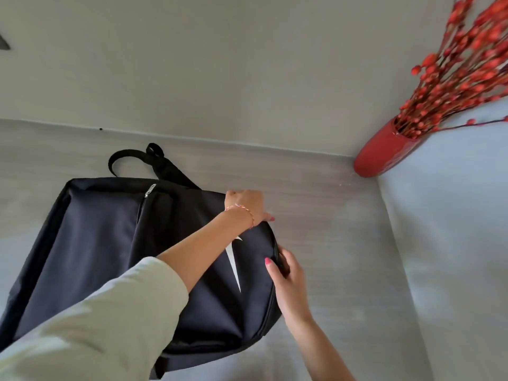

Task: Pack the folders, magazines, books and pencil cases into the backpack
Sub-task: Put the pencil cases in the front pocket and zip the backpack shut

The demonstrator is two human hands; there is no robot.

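Observation:
A black backpack (110, 243) with a white mark on its front lies flat on the grey table (330, 229), straps toward the wall. My left hand (247, 206) reaches across it and grips its far right edge. Lower on that same right edge, my right hand (286, 273) pinches the fabric at the zipper seam. The front pocket zipper looks closed. No folders, magazines, books or pencil cases show in this view.
A red vase (384, 149) holding red berry branches (461, 64) stands in the back right corner. A grey wall (220, 64) runs behind the table, and another wall (453, 243) closes off the right side.

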